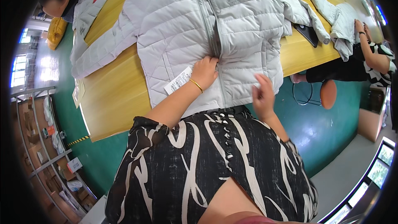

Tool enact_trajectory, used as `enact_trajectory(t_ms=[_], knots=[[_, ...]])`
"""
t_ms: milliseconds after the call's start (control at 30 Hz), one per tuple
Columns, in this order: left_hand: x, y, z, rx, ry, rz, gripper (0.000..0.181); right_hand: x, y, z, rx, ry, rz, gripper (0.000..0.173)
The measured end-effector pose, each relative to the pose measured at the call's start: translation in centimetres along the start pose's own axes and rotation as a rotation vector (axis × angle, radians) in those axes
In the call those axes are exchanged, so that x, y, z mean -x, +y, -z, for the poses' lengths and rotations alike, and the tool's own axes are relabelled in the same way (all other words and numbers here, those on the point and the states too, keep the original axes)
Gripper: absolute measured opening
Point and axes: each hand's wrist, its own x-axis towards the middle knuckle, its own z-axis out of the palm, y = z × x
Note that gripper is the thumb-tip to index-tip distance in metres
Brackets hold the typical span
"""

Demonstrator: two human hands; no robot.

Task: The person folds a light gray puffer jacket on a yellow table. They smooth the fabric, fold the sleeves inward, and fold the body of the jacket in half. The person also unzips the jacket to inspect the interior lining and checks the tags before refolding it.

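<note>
A light grey quilted puffer jacket (177,28) lies front side up on the wooden table (115,99), its collar end away from me. Its front zipper (203,15) is parted over the upper part and the edges meet lower down. My left hand (205,72), with a gold bangle at the wrist, grips the zipper area near the lower front; the fingertips hide what exactly is pinched. Beside that wrist a white printed tag (178,81) rests on the jacket. My right hand (263,96), slightly blurred, is raised over the jacket's lower right edge, fingers bent and apart, holding nothing visible.
A dark phone (306,35) lies partly beneath the right sleeve. Another grey jacket (343,21) is by a person's hands at the right; one more (90,6) lies near a person at upper left. An orange-topped stool (328,94) stands right, shelving with boxes (46,158) left.
</note>
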Motion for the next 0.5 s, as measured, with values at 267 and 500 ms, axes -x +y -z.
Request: enact_trajectory(t_ms=[267, 500], knots=[[1.7, -0.1, -2.4, 0.073, 0.199, 0.036, 0.028, -12.7, 2.9, -7.3, 0.494, -0.141, 0.394, 0.056], [1.6, -0.3, -3.1, 0.078, 0.305, 0.106, 0.012, -14.6, 5.3, -8.1, 0.063, -0.38, 0.294, 0.046]])
